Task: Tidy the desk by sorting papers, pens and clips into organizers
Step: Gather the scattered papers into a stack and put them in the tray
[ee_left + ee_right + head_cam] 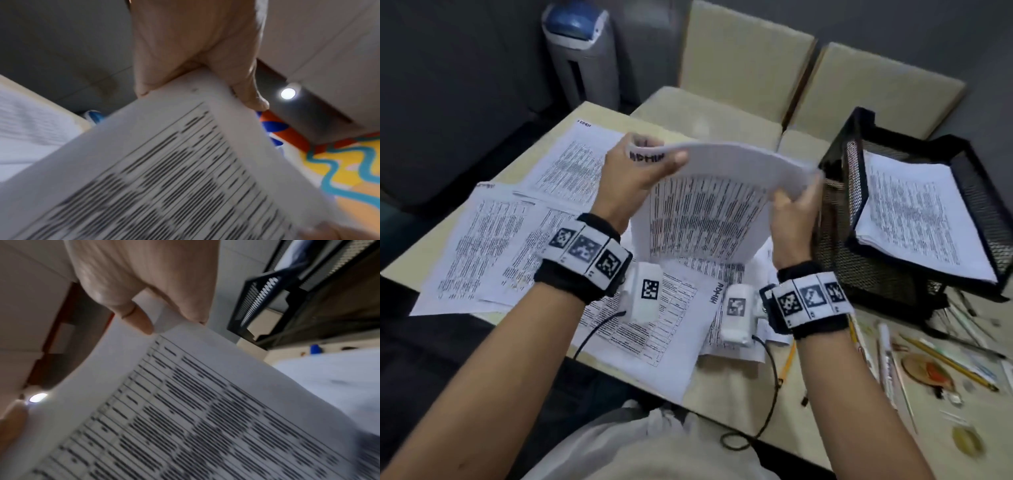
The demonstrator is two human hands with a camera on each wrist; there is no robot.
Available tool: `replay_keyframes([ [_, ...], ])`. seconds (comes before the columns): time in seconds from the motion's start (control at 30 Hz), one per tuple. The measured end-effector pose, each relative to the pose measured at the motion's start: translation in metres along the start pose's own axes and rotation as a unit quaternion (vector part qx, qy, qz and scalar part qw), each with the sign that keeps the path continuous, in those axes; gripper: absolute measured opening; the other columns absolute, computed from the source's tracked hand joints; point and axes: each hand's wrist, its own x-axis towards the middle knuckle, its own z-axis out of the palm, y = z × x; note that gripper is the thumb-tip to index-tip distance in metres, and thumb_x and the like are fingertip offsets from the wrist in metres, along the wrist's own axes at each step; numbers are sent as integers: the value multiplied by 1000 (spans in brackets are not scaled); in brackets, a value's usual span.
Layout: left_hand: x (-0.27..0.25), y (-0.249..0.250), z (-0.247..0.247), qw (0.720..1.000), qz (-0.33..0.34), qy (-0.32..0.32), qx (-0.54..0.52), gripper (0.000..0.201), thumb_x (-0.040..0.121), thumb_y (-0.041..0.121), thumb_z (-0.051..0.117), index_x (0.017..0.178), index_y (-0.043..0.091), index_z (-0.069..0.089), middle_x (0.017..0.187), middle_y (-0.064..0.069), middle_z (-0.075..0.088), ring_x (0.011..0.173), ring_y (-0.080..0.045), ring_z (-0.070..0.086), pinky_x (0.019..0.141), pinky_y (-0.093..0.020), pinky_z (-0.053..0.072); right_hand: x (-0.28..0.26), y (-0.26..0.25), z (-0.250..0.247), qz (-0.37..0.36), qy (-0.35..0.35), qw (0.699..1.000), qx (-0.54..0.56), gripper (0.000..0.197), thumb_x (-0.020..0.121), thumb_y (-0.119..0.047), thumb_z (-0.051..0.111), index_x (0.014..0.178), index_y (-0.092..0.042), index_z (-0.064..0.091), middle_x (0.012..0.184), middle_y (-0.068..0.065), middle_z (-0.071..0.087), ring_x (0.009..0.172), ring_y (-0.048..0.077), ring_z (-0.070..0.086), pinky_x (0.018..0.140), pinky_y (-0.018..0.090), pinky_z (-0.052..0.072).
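Observation:
A printed sheet (709, 209) hangs in the air over the desk, bowed, its top edge marked "ADMIN". My left hand (645, 164) pinches its upper left corner and my right hand (796, 202) pinches its upper right corner. In the left wrist view the left hand (197, 78) grips the sheet (164, 178) at its edge. The right wrist view shows the right hand's fingers (144, 321) on the same sheet (185, 410). A black mesh paper tray (979, 192) stands to the right and holds a stack of papers (917, 212). More printed sheets (493, 246) lie scattered on the desk.
Pens and pencils (887, 356), a tape roll (967, 442) and small items lie loose at the desk's right front. Two beige chairs (743, 58) stand beyond the far edge, and a grey bin (582, 54) is on the floor at the back left. Cables trail from both wrist cameras.

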Motion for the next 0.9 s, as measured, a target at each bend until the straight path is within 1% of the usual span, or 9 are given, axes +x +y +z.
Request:
replay_keyframes([
  [0.1, -5, -32, 0, 995, -71, -29, 61, 77, 52, 44, 82, 119, 12, 58, 113, -1, 68, 105, -15, 64, 95, -37, 50, -1, 21, 11, 62, -26, 996, -63, 39, 88, 12, 36, 122, -5, 43, 96, -1, 54, 87, 16, 56, 68, 23, 46],
  [0.2, -11, -58, 4, 981, -138, -61, 122, 52, 78, 22, 70, 123, 4, 51, 114, -5, 62, 107, -23, 59, 102, -48, 44, 2, 26, 14, 78, -42, 991, -101, 31, 86, 13, 33, 111, -2, 45, 94, 2, 56, 86, 19, 51, 59, 22, 39],
  [0.33, -4, -32, 32, 988, -80, -41, 125, 24, 88, 20, 59, 107, 5, 56, 88, -1, 58, 83, -19, 58, 74, -30, 51, 19, 13, -13, 51, -22, 997, -46, 22, 90, 7, 38, 105, -8, 43, 91, 1, 53, 70, 4, 47, 53, 5, 39],
  [0.43, 12, 11, 71, 995, 9, -11, 100, 14, 91, 16, 56, 78, 14, 51, 70, 2, 49, 60, -8, 49, 55, -18, 47, 26, 8, -55, 56, -30, 998, -11, 36, 93, -3, 47, 128, -7, 41, 115, 3, 57, 93, 8, 57, 87, 21, 47],
  [0.53, 33, 49, 118, 996, 60, 1, 66, 23, 90, 12, 56, 70, 19, 46, 66, 5, 44, 53, 0, 45, 50, -15, 44, 30, 6, -101, 41, -48, 997, -46, 36, 94, -4, 47, 129, -7, 41, 120, 5, 57, 109, 17, 56, 92, 29, 48],
  [0.6, 46, 66, 156, 998, 50, -25, 38, 6, 88, 12, 58, 86, 11, 53, 77, 1, 55, 65, -6, 54, 62, -26, 53, 44, 0, -137, 10, 0, 996, -85, 24, 93, -3, 46, 116, -8, 49, 109, 4, 57, 97, 13, 57, 81, 18, 49],
  [0.73, 47, 69, 234, 992, -18, -118, 49, 50, 83, 7, 64, 119, 10, 29, 114, -7, 56, 90, -13, 61, 74, -15, 54, 80, -17, -209, -26, 145, 978, -149, 31, 90, 3, 43, 117, -6, 54, 106, -2, 56, 94, 10, 54, 68, 7, 45],
  [0.8, 34, 56, 269, 982, -21, -161, 102, 68, 81, -4, 59, 130, 13, 17, 124, -10, 49, 96, -20, 58, 85, -24, 52, 97, -18, -240, -3, 162, 967, -199, 34, 91, 2, 40, 122, -4, 51, 107, -2, 51, 95, 13, 49, 62, 4, 38],
  [0.9, 16, 29, 312, 957, -7, -203, 209, 75, 77, -18, 44, 138, 14, 18, 130, -17, 40, 97, -31, 56, 79, -38, 54, 121, -1, -271, 61, 133, 941, -305, 37, 88, 3, 36, 122, -2, 49, 111, 8, 54, 105, 25, 53, 84, 22, 43],
])
